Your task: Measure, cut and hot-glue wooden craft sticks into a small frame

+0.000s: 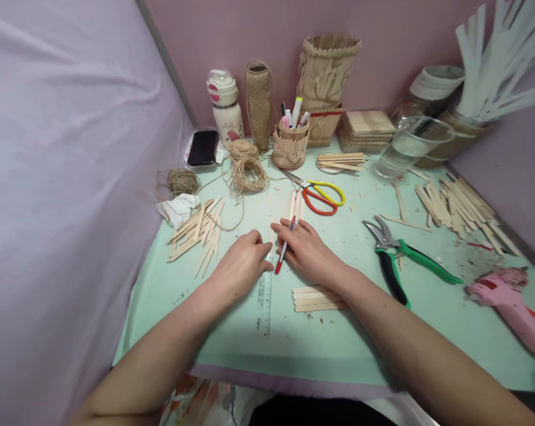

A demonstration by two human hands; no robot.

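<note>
My left hand (242, 266) lies palm down on a clear ruler (264, 296) that runs lengthwise along the mint-green table (232, 331). My right hand (306, 247) rests beside it, holding a red-capped pen (284, 245) between its fingers, with the pen lying next to the ruler's edge. Under both hands lie a few wooden craft sticks (295, 205) reaching towards the scissors. Three more sticks (317, 298) sit side by side just below my right wrist.
A heap of sticks (200, 232) lies left, another heap (460, 207) right. Yellow-and-red scissors (319, 195), green pliers (398, 257), a pink glue gun (511, 305), twine coils (247, 168), a phone (203, 147), a bottle (225, 109), a pen holder (290, 144) and a glass (407, 148) stand around.
</note>
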